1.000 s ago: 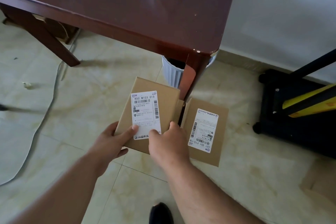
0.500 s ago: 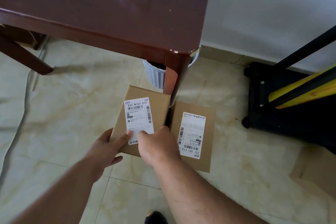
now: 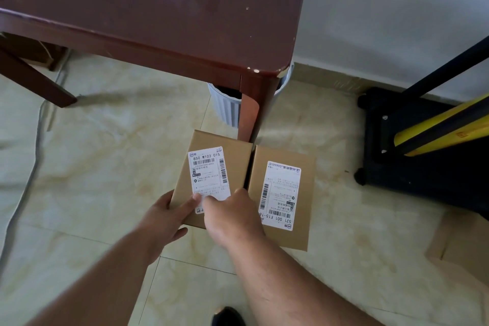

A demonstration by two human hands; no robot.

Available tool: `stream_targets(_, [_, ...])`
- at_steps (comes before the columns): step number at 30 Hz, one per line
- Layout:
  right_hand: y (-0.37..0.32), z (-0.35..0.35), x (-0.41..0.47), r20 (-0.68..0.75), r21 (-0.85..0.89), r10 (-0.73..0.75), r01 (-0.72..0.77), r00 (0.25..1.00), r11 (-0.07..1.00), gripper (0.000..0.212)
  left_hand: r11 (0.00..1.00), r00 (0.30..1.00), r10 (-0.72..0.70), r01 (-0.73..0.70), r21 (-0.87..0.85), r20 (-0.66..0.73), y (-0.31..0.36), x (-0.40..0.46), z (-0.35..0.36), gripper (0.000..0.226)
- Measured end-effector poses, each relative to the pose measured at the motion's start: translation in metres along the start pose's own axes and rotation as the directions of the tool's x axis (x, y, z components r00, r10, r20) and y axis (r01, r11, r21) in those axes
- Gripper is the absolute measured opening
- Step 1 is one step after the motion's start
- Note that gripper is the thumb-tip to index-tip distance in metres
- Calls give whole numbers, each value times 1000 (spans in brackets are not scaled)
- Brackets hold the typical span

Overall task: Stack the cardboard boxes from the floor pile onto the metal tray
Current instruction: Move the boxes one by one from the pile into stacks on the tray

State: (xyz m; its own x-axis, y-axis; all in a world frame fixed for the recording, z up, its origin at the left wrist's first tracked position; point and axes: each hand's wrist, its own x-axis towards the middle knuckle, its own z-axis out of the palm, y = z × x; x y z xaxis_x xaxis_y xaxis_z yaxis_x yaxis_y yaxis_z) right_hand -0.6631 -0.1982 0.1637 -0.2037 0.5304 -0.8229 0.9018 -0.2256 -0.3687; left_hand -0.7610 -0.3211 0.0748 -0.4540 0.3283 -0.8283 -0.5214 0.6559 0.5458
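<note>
Both hands, left hand (image 3: 165, 216) and right hand (image 3: 229, 216), clasp the near edge of the labelled box (image 3: 211, 164) on the floor (image 3: 105, 167) beside its neighbour box (image 3: 284, 193); lift level, clearing the table leg (image 3: 248, 114) beyond

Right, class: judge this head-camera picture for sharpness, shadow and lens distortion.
Head view: the left box label prints sharp; the table throws a soft shadow on the floor; the wide lens bows the table edge; both hands look crisp, unblurred.
</note>
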Motion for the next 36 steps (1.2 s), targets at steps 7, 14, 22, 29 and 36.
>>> stream_targets(7, [12, 7, 0, -6, 76, -59, 59, 998, 995, 58, 998, 1000, 25, -24, -54, 7, -6, 3, 4, 80])
stream_targets(14, [17, 3, -1, -21, 88, -79, 81, 997, 993, 46, 997, 999, 30, -31, -69, -18, -9, 5, 7, 68])
stream_targets(22, [15, -4, -6, -11, 100, -102, 103, 995, 990, 40, 1000, 996, 12, -11, 8, -85, 0, 0, 11, 67])
stream_targets(29, [31, -18, -20, -24, 132, -168, 170, 986, 977, 43, 999, 987, -42, 38, -29, -155, 0, -13, 11, 95])
stream_targets(36, [84, -76, -15, -596, 280, -83, 304, 799, 911, 22, 956, 877, 227, -118, 268, -424, -8, -33, 13, 76])
